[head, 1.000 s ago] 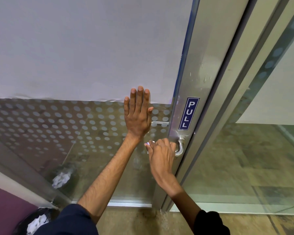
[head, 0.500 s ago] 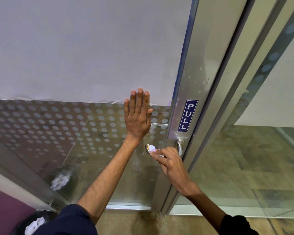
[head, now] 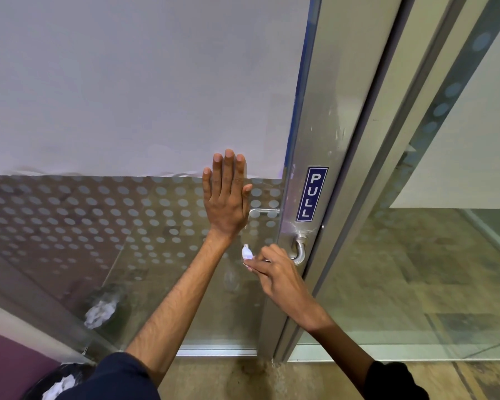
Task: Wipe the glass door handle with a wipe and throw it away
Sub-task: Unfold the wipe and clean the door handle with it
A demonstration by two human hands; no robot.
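A silver lever handle (head: 299,252) sticks out of the metal frame of the glass door (head: 145,226), just below a blue PULL sticker (head: 312,194). My right hand (head: 274,277) pinches a small crumpled white wipe (head: 247,252) at the free left end of the lever; the fingers cover most of the bar. My left hand (head: 227,197) lies flat on the glass above and left of the handle, fingers together and pointing up, holding nothing.
A black bin (head: 55,383) with white crumpled paper sits at the bottom left by a purple wall (head: 9,368); its reflection shows in the glass. A fixed glass panel (head: 416,269) stands right of the door frame. Tan floor lies below.
My right hand has slid left along the lever from near its bend to its free end, and the wipe now shows beyond the fingertips. My left hand stays flat on the glass.
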